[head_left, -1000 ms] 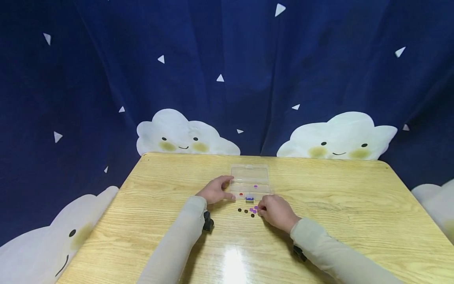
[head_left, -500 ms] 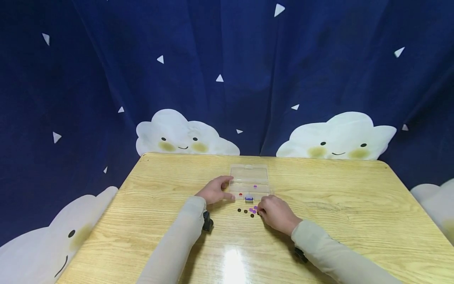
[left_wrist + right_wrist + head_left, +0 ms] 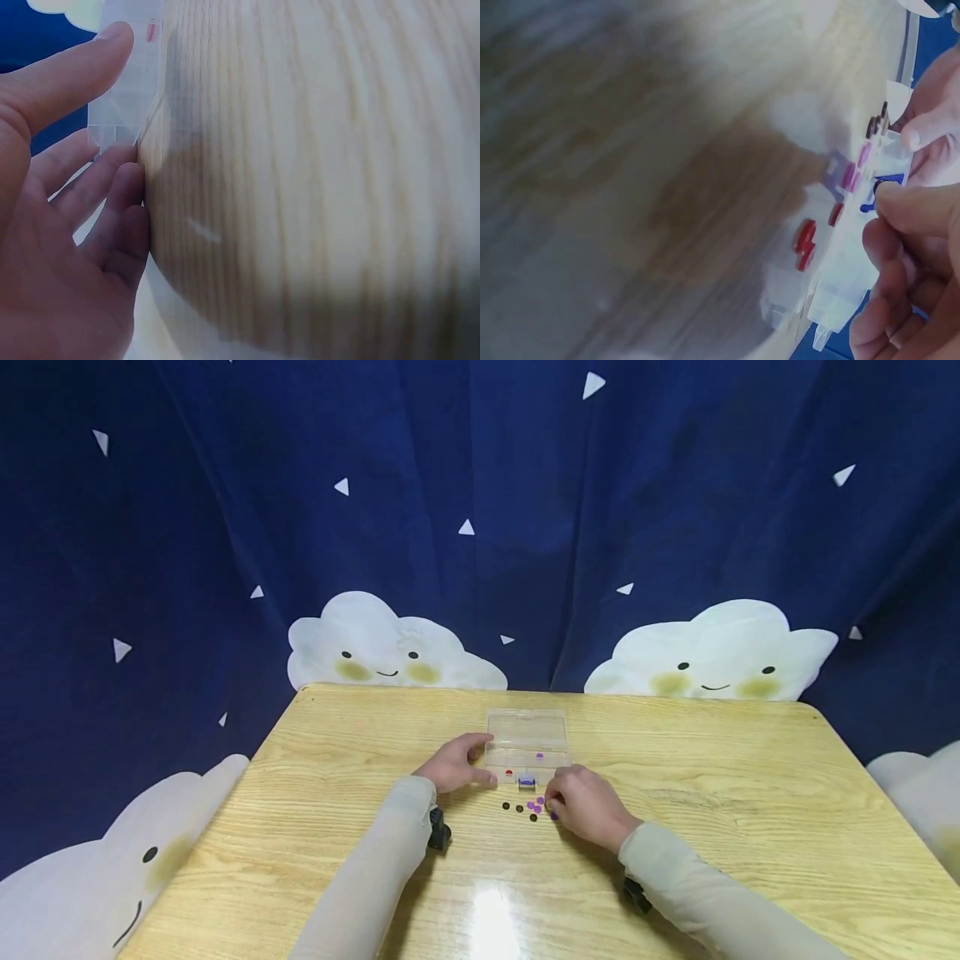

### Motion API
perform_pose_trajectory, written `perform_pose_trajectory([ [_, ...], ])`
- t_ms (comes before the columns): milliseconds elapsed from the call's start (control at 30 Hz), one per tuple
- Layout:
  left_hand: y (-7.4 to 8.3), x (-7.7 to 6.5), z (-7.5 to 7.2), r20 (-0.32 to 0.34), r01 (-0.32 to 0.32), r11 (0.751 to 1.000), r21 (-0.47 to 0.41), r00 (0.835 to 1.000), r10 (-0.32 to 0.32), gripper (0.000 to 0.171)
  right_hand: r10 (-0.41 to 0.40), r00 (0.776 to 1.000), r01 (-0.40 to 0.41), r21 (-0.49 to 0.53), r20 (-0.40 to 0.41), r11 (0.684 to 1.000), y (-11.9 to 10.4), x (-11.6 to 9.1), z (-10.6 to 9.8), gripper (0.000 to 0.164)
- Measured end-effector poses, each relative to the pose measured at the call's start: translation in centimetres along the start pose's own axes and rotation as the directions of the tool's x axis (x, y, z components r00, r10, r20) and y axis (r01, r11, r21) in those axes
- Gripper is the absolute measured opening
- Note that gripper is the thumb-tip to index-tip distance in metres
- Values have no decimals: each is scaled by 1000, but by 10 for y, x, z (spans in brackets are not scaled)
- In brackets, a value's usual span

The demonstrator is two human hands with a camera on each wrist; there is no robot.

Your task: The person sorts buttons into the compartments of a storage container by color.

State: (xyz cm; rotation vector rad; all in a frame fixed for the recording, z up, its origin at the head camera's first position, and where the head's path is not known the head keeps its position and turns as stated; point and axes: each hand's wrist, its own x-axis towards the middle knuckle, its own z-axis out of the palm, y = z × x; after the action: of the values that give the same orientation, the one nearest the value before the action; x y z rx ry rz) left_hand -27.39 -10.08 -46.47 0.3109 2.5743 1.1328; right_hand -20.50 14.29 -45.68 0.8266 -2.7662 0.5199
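A clear plastic box [image 3: 498, 772] with its lid [image 3: 527, 727] laid back stands on the table. My left hand [image 3: 455, 763] holds its left end, thumb at the front and fingers around the end. A blue latch [image 3: 527, 782] sits on the box front. My right hand [image 3: 587, 806] is just before the box's right front corner; in the right wrist view its thumb and forefinger pinch a small dark button [image 3: 883, 182], mostly covered. Beside its fingertips lie purple buttons [image 3: 537, 809] and black buttons [image 3: 519, 808]. Inside the box are a red button [image 3: 509, 773] and a purple button [image 3: 540, 756].
All of this stands on a wooden table [image 3: 712, 777], with a dark blue curtain [image 3: 525, 568] printed with clouds behind its far edge. Red buttons [image 3: 805, 246] show near the box in the right wrist view.
Around my right fingertips a dark purple button has come into view by the thumb, and the hand has shifted very slightly. My left hand and the box stay in place.
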Motion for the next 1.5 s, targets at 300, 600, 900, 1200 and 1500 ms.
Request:
perform_pose_trajectory([
  [300, 0, 1, 0, 1, 28, 1000, -1, 1000, -28, 76, 79, 996, -78, 50, -32, 996, 8, 6, -7, 9],
  [600, 1, -1, 0, 5, 20, 1000, -12, 1000, -20, 77, 145, 988, -140, 83, -60, 987, 21, 11, -15, 8],
  [900, 2, -3, 0, 17, 19, 1000, -13, 1000, -19, 75, 232, 970, -224, 115, -68, 968, 33, 18, -17, 8],
  [1200, 4, -3, -1, 19, 12, 1000, -10, 1000, -12, 76, 257, 965, -246, 142, -59, 959, 37, 20, -16, 9],
  [1500, 2, -3, 0, 25, 16, 1000, -12, 1000, -16, 77, 261, 964, -251, 157, -46, 955, 34, 25, -14, 7],
])
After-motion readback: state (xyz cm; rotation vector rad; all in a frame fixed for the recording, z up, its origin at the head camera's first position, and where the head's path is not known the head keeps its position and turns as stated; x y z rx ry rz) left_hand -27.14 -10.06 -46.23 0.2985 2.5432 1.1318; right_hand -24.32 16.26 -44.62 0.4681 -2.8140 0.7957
